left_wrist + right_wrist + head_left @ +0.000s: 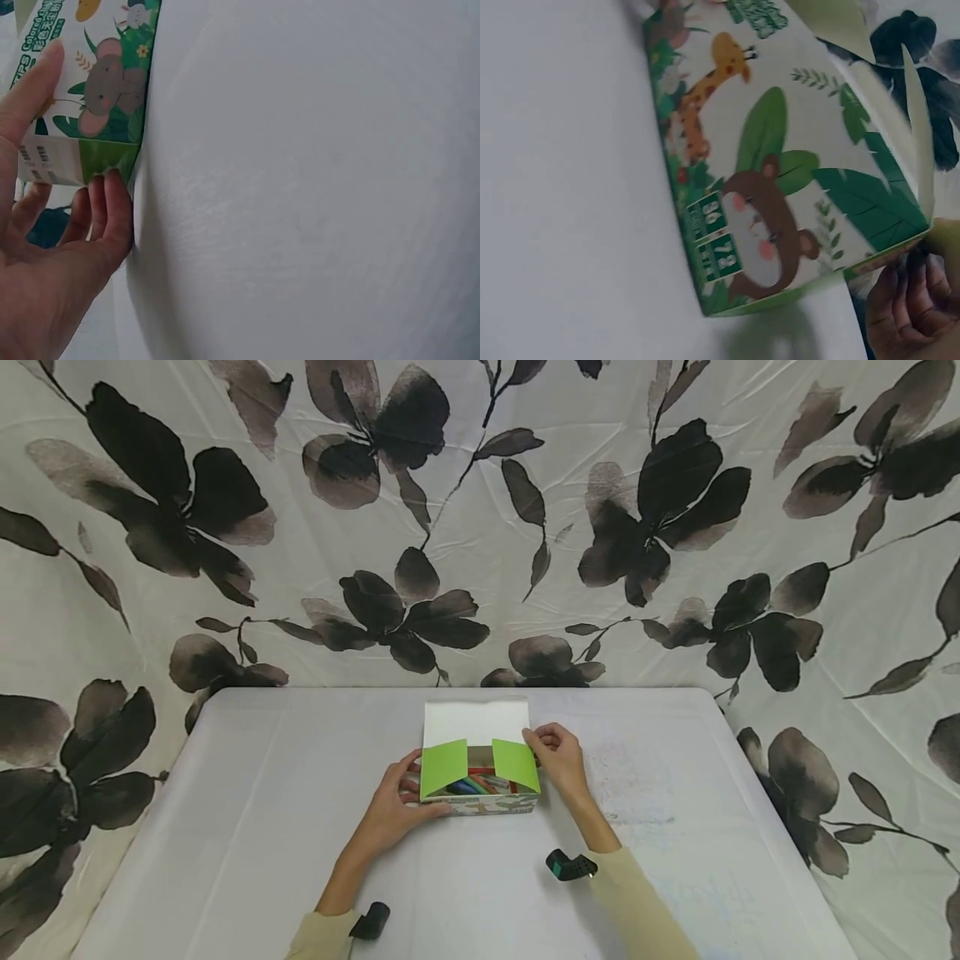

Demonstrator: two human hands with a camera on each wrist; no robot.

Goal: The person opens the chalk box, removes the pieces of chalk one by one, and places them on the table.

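Note:
A small cardboard box [480, 807] with cartoon animals and partly readable "Colored" lettering stands on the table, its white lid [476, 721] raised at the back. Two green side flaps [444, 770] fold partly over its opening. Between them show several coloured sticks [480, 783], red, blue and green among them. My left hand [390, 806] grips the box's left end, thumb on the printed front and fingers on the end panel. At the box's right end, my right hand [561, 762] has its thumb and curled fingers at the outer edge of the right flap [515, 764].
The box stands toward the far side of a white-covered table [247, 827]. Faint coloured smudges mark the cover to the right. Behind the table hangs a floral cloth [465, 543]. Black devices [371, 921] sit at both wrists.

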